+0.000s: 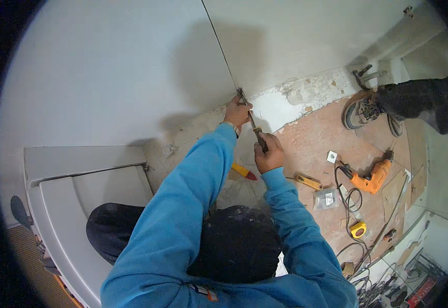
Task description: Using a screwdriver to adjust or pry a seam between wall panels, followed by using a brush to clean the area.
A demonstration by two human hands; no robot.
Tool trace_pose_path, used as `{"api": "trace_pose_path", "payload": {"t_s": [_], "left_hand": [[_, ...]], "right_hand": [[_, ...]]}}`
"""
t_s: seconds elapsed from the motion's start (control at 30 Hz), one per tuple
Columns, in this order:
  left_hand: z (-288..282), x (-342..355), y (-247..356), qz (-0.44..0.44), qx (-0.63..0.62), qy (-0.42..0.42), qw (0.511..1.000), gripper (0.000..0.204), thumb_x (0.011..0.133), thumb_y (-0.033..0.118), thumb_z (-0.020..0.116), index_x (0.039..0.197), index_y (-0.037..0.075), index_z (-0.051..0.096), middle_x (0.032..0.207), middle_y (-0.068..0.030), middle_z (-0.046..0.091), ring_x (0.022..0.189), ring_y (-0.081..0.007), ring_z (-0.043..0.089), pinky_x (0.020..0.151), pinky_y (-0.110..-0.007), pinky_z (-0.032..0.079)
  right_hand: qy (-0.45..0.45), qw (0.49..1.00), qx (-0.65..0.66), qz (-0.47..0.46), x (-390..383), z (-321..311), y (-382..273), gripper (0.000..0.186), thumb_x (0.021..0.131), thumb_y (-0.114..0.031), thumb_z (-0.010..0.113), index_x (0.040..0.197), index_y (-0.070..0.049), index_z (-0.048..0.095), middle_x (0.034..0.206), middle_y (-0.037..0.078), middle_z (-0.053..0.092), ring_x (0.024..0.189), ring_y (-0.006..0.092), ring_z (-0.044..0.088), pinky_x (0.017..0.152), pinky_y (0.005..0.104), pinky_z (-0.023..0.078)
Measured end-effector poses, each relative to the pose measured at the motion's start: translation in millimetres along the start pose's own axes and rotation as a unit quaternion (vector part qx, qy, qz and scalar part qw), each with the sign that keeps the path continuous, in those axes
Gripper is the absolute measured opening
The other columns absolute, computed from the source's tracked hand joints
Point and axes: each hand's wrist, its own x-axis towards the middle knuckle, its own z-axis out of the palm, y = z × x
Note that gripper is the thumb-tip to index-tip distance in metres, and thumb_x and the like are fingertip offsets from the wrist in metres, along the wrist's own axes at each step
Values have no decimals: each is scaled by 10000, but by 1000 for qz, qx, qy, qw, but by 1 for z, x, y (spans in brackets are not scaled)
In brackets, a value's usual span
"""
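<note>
My right hand (pixel 269 153) is wrapped round the dark handle of a long-shafted screwdriver (pixel 253 121), which points up and away toward the foot of the wall. My left hand (pixel 236 113) is closed round the shaft close to its tip. That tip meets the lower end of a dark vertical seam (pixel 218 43) between two pale wall panels; my fingers partly hide the contact. Between my forearms, on the floor, lies a yellow tool with a red end (pixel 244 171).
Right of me lie a yellow utility knife (pixel 308 181), a clear plastic bag (pixel 325 199), a corded orange drill (pixel 372 175) and a yellow tape measure (pixel 358 229). Another person's shoe (pixel 360 112) stands near a hammer (pixel 368 77). A white tub-like fixture (pixel 60 220) is at left.
</note>
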Motion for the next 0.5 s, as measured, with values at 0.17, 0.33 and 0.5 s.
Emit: {"api": "trace_pose_path", "payload": {"t_s": [0.17, 0.33, 0.5], "left_hand": [[2, 1, -1, 28, 54, -4, 998, 419, 805, 101, 595, 1208, 134, 484, 932, -37, 575, 836, -154, 542, 664, -329, 477], [-10, 24, -23, 141, 134, 67, 979, 347, 769, 23, 551, 1110, -25, 512, 767, -74, 569, 644, -191, 553, 556, -310, 455], [-6, 28, -26, 142, 173, 43, 974, 363, 766, 20, 569, 1122, -12, 508, 773, -68, 566, 643, -184, 552, 536, -299, 449]], "right_hand": [[-45, 973, 176, 144, -3, 2, 15, 287, 788, -53, 607, 1069, 0, 591, 918, 86, 632, 770, 155, 599, 681, 251, 483], [-72, 945, 246, 203, 1, 4, 9, 291, 811, -42, 587, 1095, 18, 577, 932, 78, 629, 733, 113, 585, 596, 235, 478], [-68, 919, 272, 277, 4, -7, 3, 278, 789, -81, 612, 1057, -10, 595, 938, 91, 626, 720, 181, 615, 580, 276, 501]]}}
